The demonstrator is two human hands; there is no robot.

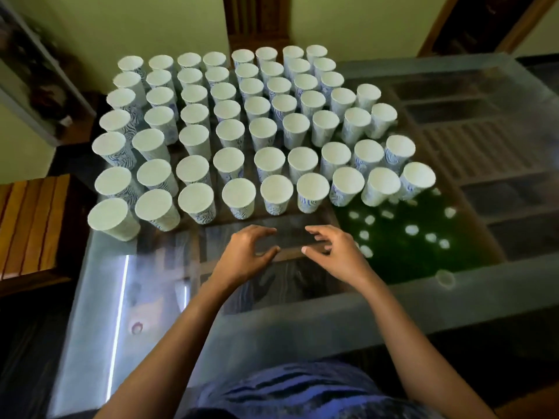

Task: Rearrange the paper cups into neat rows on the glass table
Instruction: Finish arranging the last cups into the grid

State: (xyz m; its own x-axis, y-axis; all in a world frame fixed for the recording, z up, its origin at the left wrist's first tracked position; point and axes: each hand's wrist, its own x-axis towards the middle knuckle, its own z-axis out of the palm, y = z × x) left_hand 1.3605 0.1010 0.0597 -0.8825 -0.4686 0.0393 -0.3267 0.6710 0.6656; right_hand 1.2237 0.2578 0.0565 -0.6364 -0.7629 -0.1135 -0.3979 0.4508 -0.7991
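Several white paper cups with blue wavy print stand upside down in rows on the glass table, filling its far left half. The nearest row runs from a cup at the left edge through a middle cup to a cup at the right. My left hand and my right hand hover just in front of that row, near the middle cup. Both hands face each other with curled, spread fingers and hold nothing.
A green patterned surface shows through the glass on the right. Slatted wooden parts lie under the far right glass. A wooden slatted seat stands left of the table. A chair back rises behind the cups against the wall.
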